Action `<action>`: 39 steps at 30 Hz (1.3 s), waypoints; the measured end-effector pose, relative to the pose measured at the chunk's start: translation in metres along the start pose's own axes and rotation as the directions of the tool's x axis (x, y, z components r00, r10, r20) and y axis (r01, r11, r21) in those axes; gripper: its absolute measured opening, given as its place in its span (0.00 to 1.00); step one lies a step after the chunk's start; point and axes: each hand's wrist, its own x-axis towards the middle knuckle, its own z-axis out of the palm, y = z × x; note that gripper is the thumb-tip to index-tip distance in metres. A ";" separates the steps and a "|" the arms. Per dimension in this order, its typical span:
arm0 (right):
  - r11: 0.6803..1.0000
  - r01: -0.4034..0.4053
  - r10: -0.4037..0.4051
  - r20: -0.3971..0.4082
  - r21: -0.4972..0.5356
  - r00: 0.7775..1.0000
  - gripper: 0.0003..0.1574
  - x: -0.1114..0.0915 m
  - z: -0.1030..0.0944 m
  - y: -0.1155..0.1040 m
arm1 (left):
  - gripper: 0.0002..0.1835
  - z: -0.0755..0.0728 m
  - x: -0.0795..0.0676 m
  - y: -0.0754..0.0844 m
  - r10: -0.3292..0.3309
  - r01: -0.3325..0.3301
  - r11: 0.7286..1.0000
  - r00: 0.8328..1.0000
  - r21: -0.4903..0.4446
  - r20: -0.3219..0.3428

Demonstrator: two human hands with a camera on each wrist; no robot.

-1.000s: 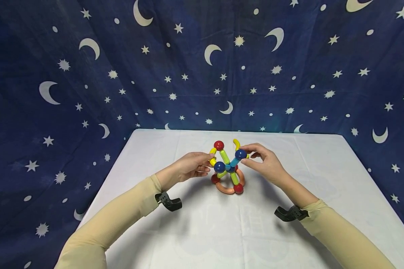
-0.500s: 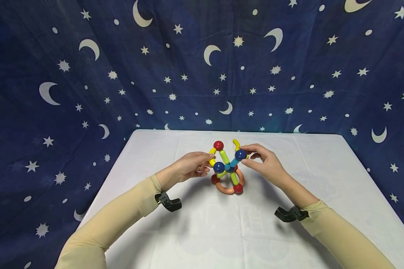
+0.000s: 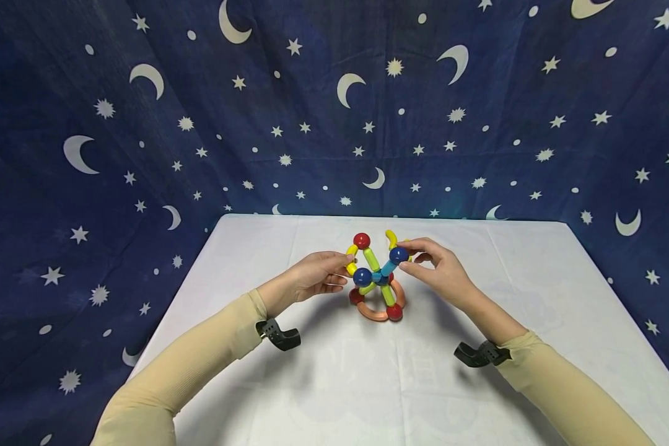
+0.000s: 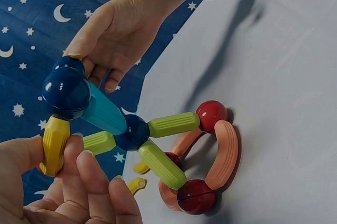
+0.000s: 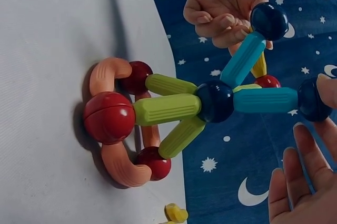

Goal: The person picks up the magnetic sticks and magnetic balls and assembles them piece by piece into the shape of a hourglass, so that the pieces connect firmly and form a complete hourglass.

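Observation:
A magnetic stick-and-ball structure stands near the middle of the table. Its base is a ring of orange curved sticks [image 5: 126, 169] and red balls [image 5: 109, 118]. Light green sticks [image 5: 167, 109] rise from there to a central dark blue ball [image 5: 215, 101]. Two blue sticks [image 5: 266, 100] and another green stick branch upward. My left hand [image 3: 319, 274] pinches a yellow curved stick [image 4: 55, 145], which joins a blue ball [image 4: 67, 92] to a red ball [image 3: 362, 241]. With thumb and index finger, my right hand [image 3: 443, 269] holds the other outer blue ball [image 3: 398, 254].
Yellow curved pieces [image 3: 391, 239] lie on the table behind the structure, partly hidden by my right hand. The white-covered table [image 3: 345, 384] ends at a dark blue curtain [image 3: 312, 111] with moons and stars.

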 end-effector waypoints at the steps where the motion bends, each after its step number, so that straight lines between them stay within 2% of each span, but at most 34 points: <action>1: 1.000 -0.007 0.007 -0.005 -0.002 1.000 0.24 0.001 0.000 0.000 | 0.19 0.000 0.000 0.000 0.000 0.000 1.000 1.000 0.001 -0.001; 9: 0.999 -0.052 0.052 -0.027 0.005 0.998 0.25 0.005 0.002 0.000 | 0.18 0.000 0.000 0.000 -0.005 0.005 1.000 1.000 -0.007 0.002; 19: 1.000 0.002 -0.002 -0.023 0.022 1.000 0.27 0.003 0.003 0.001 | 0.17 0.001 0.000 0.000 0.002 -0.002 1.000 1.000 -0.018 0.009; 29: 0.999 -0.004 0.004 -0.013 0.036 1.000 0.27 0.003 0.001 0.000 | 0.18 0.001 0.000 0.000 -0.008 0.008 1.000 1.000 -0.017 0.003; 32: 0.997 -0.031 0.033 -0.023 0.068 0.999 0.24 0.004 -0.003 0.002 | 0.19 0.001 0.000 0.000 -0.008 0.008 1.000 1.000 -0.015 0.006; 35: 0.992 -0.078 0.086 -0.076 0.103 0.993 0.25 0.009 -0.010 0.007 | 0.21 0.001 0.000 0.000 -0.006 0.006 1.000 1.000 -0.010 0.004; 39: 0.981 -0.174 0.188 -0.178 0.089 0.966 0.30 0.018 -0.017 0.023 | 0.22 0.001 0.000 0.000 -0.004 0.004 1.000 1.000 -0.007 0.002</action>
